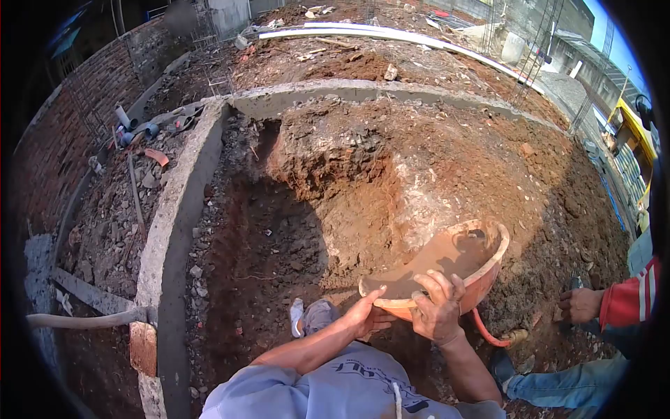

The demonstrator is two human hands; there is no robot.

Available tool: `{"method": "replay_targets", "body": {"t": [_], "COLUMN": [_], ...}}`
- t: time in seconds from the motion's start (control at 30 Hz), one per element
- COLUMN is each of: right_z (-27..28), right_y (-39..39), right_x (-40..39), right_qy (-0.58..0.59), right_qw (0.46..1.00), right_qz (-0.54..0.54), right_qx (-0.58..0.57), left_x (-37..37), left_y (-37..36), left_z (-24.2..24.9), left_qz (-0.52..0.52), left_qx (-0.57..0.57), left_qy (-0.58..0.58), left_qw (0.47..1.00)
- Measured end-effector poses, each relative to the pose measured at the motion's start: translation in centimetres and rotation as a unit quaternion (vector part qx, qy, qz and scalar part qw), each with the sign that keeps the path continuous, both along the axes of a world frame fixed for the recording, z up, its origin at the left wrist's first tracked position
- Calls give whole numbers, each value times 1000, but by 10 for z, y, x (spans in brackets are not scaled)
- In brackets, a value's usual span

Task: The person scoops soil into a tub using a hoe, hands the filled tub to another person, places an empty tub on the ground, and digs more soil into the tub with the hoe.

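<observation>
Across reddish earth (516, 160) a concrete beam (180, 188) bends around a dug pit (279, 244); at the pit's near right side, just before the person, an orange tub (481, 283) of brown, mud-like material tilts; the right hand (436, 307), partly closed, grips its near rim with bent fingers; the left hand (366, 315), half open, has its lip, thumb above, fingers beneath
</observation>
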State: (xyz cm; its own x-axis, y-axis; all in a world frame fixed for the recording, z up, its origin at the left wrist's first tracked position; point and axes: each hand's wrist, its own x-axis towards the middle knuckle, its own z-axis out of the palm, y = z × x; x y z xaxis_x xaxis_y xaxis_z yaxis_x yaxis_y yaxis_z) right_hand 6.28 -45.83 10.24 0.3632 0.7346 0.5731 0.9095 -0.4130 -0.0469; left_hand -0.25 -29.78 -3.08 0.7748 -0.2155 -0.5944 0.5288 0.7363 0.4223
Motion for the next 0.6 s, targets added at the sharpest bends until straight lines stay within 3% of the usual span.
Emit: {"method": "replay_targets", "body": {"t": [0.2,0.23,0.33,0.43,0.5,0.53,0.6], "right_z": [5,3,-25,-89,-119,-138,-173], "right_y": [36,38,29,-9,-38,-57,-89], "right_x": [-3,-4,-9,-2,-6,-6,-13], "right_qy": [82,112,188,353,441,500,519], "right_qw": [995,993,979,918,868,829,802], "right_qz": [33,31,15,-50,-169,-214,-267], "right_qx": [-39,2,83,174,155,130,125], "left_x": [3,5,-1,-29,-58,-70,-86], "left_y": [40,47,56,81,121,126,143], "left_z": [-32,-40,-32,-17,-87,-81,-82], "left_qz": [169,209,393,476,465,489,499], "left_qx": [23,37,230,262,197,193,197], "left_qy": [24,21,56,150,92,115,176], "left_qw": [985,977,889,826,859,843,825]}}
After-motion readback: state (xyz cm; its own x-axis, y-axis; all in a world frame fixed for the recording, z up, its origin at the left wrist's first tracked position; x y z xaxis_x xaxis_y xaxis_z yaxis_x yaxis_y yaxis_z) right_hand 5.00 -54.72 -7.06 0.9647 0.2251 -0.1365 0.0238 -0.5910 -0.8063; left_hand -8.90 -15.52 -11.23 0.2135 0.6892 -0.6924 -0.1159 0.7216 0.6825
